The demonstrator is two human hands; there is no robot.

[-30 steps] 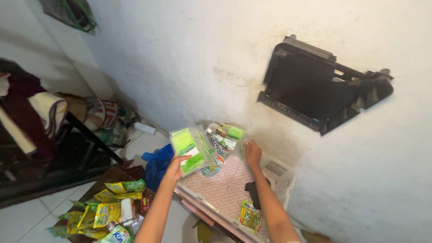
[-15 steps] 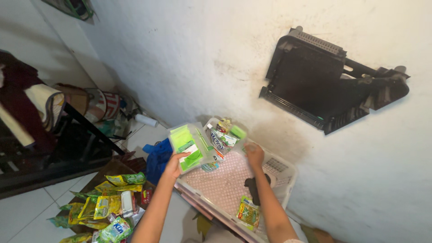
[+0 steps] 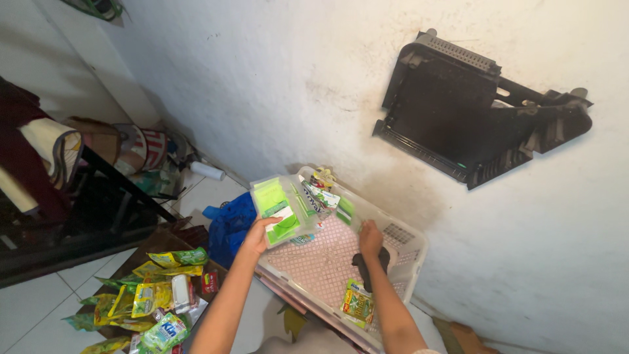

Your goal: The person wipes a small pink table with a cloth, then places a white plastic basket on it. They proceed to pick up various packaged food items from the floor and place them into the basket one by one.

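My left hand (image 3: 257, 235) grips a clear packet of bright green items (image 3: 280, 208) at the near left corner of a white plastic basket (image 3: 411, 262) with a pink mesh floor. Over the basket's middle, my right hand (image 3: 370, 237) rests with its fingers curled; I cannot tell whether it holds anything. Several white and green pouches (image 3: 323, 196) lean at the basket's far end against the wall. A yellow-green sachet (image 3: 357, 303) and a dark object (image 3: 369, 265) lie on the mesh near my right forearm.
A pile of green and yellow sachets (image 3: 154, 298) lies on a brown surface at the lower left. Blue cloth (image 3: 228, 223) sits left of the basket. A black folding rack (image 3: 468, 118) hangs on the white wall. Dark furniture and bags (image 3: 65, 177) stand at the left.
My right hand has drawn back from the pouches at the basket's far end toward its middle. My left hand still holds the green packet, shifted slightly.
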